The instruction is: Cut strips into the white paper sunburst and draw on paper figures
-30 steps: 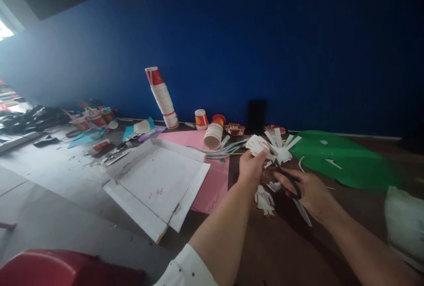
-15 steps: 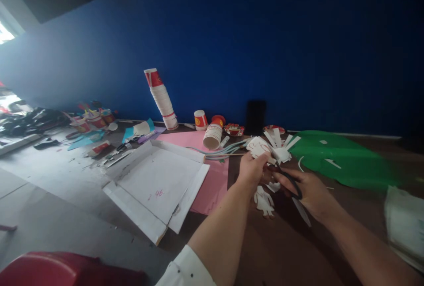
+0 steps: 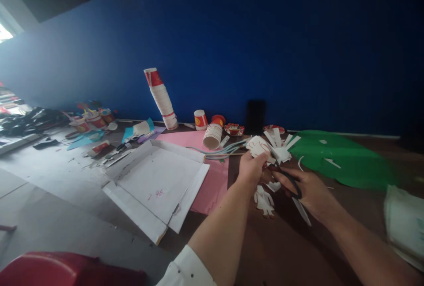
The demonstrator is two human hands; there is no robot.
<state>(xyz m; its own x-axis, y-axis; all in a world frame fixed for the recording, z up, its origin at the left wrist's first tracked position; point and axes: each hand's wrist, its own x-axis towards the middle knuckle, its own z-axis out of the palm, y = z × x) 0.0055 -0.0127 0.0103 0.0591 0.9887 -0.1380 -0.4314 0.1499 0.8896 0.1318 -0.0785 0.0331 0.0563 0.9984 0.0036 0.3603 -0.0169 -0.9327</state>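
Pinched between the thumb and fingers of my left hand (image 3: 253,169) is a white paper piece (image 3: 258,147) with reddish-brown drawn lines. My right hand (image 3: 309,191) is closed around the dark handles of a pair of scissors (image 3: 292,183), whose blades meet the right side of that paper. A white paper figure cutout (image 3: 264,202) lies on the table just below my hands. Beyond the scissors sits a paper cup cut into fanned strips (image 3: 281,151). A narrow white strip (image 3: 302,212) rests under my right hand.
An open white cardboard tray (image 3: 145,189) overlaps pink paper (image 3: 212,180) on the left. Behind stand a leaning tall stack of paper cups (image 3: 161,100), a single cup (image 3: 200,120) and a dark phone (image 3: 255,117). Green sheet (image 3: 341,162) lies right; a red stool (image 3: 66,270) is at lower left.
Both hands stay in nearly the same place, with the paper and scissors still held. The drawn paper is tilted very slightly differently.
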